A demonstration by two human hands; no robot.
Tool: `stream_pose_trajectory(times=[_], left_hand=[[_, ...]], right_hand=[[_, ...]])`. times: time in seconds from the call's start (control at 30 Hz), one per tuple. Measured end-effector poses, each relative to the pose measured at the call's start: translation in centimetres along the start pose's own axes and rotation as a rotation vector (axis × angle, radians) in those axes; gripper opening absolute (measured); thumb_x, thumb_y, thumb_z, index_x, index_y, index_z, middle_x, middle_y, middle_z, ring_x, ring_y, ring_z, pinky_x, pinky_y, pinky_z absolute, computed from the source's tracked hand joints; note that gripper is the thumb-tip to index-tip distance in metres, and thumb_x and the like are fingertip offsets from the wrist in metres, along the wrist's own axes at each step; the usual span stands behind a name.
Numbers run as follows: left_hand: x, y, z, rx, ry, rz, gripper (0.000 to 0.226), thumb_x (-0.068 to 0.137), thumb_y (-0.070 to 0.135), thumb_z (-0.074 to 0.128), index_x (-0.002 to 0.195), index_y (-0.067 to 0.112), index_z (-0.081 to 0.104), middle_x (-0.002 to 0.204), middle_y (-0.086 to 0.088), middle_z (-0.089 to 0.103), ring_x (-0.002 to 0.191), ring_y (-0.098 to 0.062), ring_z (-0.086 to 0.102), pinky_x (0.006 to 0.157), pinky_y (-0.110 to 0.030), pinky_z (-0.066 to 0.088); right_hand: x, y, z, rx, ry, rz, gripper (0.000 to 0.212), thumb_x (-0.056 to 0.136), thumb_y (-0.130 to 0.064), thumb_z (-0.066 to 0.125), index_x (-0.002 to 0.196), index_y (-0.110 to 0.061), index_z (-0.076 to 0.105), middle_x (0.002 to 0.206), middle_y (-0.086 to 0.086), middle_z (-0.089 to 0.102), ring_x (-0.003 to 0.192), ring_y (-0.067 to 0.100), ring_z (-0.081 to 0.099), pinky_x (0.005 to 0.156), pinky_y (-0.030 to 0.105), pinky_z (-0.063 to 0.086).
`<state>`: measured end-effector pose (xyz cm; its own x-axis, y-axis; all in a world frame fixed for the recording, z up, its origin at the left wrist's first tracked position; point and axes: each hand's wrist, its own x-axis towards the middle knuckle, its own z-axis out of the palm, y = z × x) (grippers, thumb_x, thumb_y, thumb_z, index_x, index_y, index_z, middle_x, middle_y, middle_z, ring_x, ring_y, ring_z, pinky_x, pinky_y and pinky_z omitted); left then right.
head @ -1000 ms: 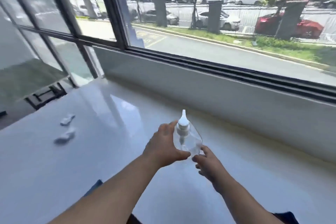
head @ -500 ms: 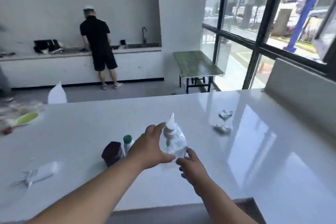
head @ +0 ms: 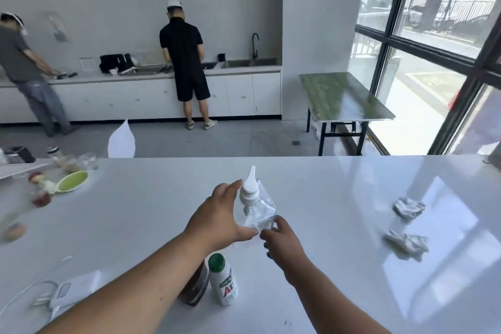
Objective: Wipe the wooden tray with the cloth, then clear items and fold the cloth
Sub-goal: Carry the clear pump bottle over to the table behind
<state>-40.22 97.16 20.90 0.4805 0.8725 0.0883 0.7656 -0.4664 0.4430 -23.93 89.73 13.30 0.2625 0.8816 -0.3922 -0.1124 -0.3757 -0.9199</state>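
Note:
A clear pump bottle (head: pixel 254 206) with a white nozzle is held upright above the white counter (head: pixel 325 198). My left hand (head: pixel 217 217) wraps its left side. My right hand (head: pixel 282 241) grips its lower right corner with the fingertips. Below my left forearm stand a small white bottle with a green cap (head: pixel 222 279) and a dark jar (head: pixel 193 290), partly hidden by the arm. No wooden tray or cloth is visible.
Two crumpled wrappers (head: pixel 408 225) lie at the right. A white device with a cable (head: pixel 73 293) sits front left. A green dish (head: pixel 73 180) and blurred jars stand at far left. Two people work at the back counter. A green table (head: pixel 341 97) stands by the window.
My view has swung left from the window ledge to face the room. Both hands have kept hold of the pump bottle, which now hovers over the middle of the counter.

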Motion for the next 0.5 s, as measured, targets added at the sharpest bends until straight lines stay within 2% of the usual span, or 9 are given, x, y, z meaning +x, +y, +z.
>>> stream_pose_trajectory(times=[0.1, 0.2, 0.37, 0.43, 0.5], left_hand=[[3.9, -1.6, 2.2, 0.004, -0.046, -0.045, 0.119, 0.054, 0.077, 0.076, 0.156, 0.049, 0.021, 0.154, 0.016, 0.036, 0.121, -0.013, 0.059, 0.087, -0.031, 0.052], [7.0, -4.0, 4.4, -0.01, -0.101, -0.11, 0.12, 0.053, 0.079, 0.075, 0.156, 0.05, 0.02, 0.155, 0.017, 0.035, 0.121, -0.012, 0.058, 0.084, -0.03, 0.049], [10.2, -8.3, 7.4, -0.049, -0.163, -0.194, 0.118, 0.052, 0.082, 0.075, 0.153, 0.052, 0.02, 0.153, 0.022, 0.034, 0.118, -0.006, 0.057, 0.08, -0.027, 0.045], [10.6, -9.8, 8.6, -0.079, -0.195, -0.213, 0.115, 0.052, 0.081, 0.078, 0.148, 0.059, 0.02, 0.149, 0.024, 0.036, 0.116, -0.001, 0.053, 0.081, -0.025, 0.045], [10.5, -10.9, 9.7, -0.1, -0.259, -0.233, 0.111, 0.049, 0.078, 0.082, 0.141, 0.063, 0.022, 0.145, 0.022, 0.04, 0.118, 0.0, 0.051, 0.085, -0.026, 0.047]], right_hand=[[4.6, 0.2, -0.6, -0.018, -0.016, 0.047, 0.054, 0.072, -0.019, 0.057, 0.125, -0.028, 0.062, 0.091, -0.003, 0.066, 0.071, 0.013, 0.057, 0.07, 0.031, 0.045], [9.1, 1.4, -0.5, -0.066, -0.037, 0.092, 0.055, 0.078, -0.017, 0.057, 0.132, -0.028, 0.06, 0.102, -0.003, 0.068, 0.077, 0.015, 0.06, 0.072, 0.03, 0.048], [13.9, 3.6, 1.0, -0.124, -0.08, 0.152, 0.067, 0.078, -0.023, 0.056, 0.145, -0.028, 0.053, 0.123, 0.0, 0.064, 0.097, 0.019, 0.057, 0.087, 0.034, 0.049], [15.2, 4.7, 1.4, -0.176, -0.094, 0.172, 0.065, 0.081, -0.025, 0.057, 0.146, -0.03, 0.052, 0.133, -0.002, 0.065, 0.112, 0.022, 0.063, 0.098, 0.036, 0.052], [16.0, 5.8, 1.8, -0.25, -0.104, 0.2, 0.063, 0.085, -0.024, 0.057, 0.148, -0.028, 0.051, 0.138, 0.001, 0.066, 0.12, 0.022, 0.064, 0.099, 0.037, 0.053]])
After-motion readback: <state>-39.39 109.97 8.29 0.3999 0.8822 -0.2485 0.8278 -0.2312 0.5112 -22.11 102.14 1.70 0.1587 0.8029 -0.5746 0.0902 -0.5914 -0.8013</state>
